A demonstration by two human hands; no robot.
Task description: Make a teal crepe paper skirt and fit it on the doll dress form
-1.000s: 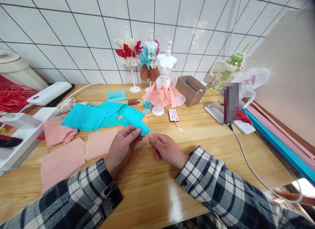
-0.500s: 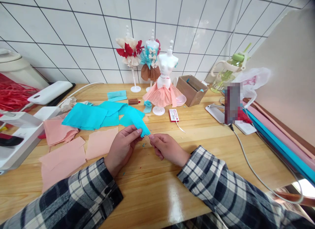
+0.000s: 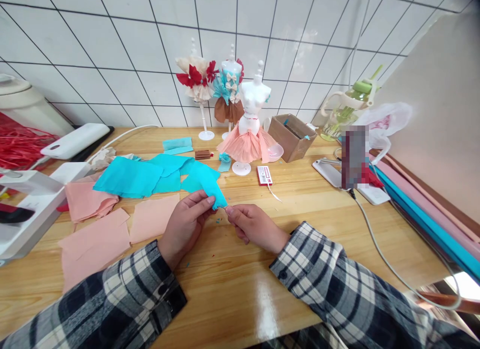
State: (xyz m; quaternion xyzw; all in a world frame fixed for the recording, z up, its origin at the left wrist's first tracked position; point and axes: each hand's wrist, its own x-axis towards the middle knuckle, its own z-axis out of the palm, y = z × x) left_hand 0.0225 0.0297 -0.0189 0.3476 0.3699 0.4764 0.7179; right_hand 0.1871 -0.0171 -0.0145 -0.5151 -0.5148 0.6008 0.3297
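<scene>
A strip of bright blue crepe paper runs from the blue sheets on the table into my left hand, whose thumb and fingers pinch it near its ragged, finely notched end. At that end's right corner, the thumb and forefinger of my right hand press together on the paper's edge. Tiny blue scraps lie on the wood below the fingers. Behind my hands stands a white mini dress form wearing a peach pleated paper skirt.
Blue crepe sheets and peach sheets lie to the left, near a white power strip. Two decorated dress forms stand behind. A cardboard box, a small red-white box and a phone on a stand are farther right.
My right fingertips have shifted very slightly left and down at the strip's notched end. Both hands keep their pinch, and the other things lie as before.
</scene>
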